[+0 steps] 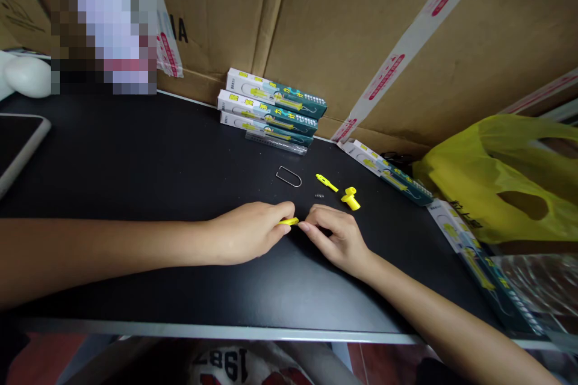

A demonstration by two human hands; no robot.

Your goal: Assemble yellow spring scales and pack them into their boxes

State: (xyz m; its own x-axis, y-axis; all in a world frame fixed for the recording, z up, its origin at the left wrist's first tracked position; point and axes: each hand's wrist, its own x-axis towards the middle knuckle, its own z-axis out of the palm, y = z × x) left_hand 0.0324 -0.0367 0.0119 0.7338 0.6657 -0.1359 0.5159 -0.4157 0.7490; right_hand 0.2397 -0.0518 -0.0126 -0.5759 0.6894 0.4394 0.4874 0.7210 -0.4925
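My left hand point(255, 231) pinches a small yellow part point(289, 222) between thumb and fingers. Close on its right, my right hand point(336, 237) has thumb and forefinger pressed together at the tip of that part; whatever they grip is too small to make out. Beyond the hands, a bent metal wire loop point(289, 177) lies on the black table point(135, 162). A small spring point(319, 196) rests to its right, below a slim yellow piece point(327, 182). Farther right sits a yellow fitting point(351, 198) with a wide round end.
Several printed boxes point(271, 109) stand at the back, a clear plastic tube point(276, 142) before them. More boxes point(386, 172) line the right side, beside a yellow plastic bag point(501, 174) and clear plastic point(542, 283). A white-rimmed device point(20, 144) lies far left. Cardboard point(343, 30) rises behind.
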